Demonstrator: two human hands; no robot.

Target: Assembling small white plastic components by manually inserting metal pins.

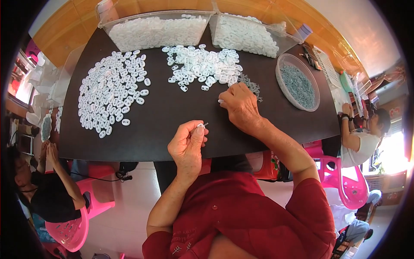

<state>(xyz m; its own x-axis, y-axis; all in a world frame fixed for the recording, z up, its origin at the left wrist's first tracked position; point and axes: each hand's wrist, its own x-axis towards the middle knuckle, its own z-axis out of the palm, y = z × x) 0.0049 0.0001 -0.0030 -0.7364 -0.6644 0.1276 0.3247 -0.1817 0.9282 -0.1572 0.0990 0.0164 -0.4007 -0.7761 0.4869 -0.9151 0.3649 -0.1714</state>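
Note:
My left hand is closed in a pinch between thumb and fingers, above the near part of the dark table. A small white plastic piece shows at its fingertips, with a thin grey pin sticking out toward the right. My right hand reaches down with bent fingers beside a small heap of loose grey pins. Something small and whitish shows at its fingertips, too small to name. Beyond it lies a heap of white oval two-holed pieces, and a wider spread of them covers the left.
Two clear bins of white pieces stand at the back. A round tub of grey pins is at the right, near pliers. Other people sit at both sides by pink chairs.

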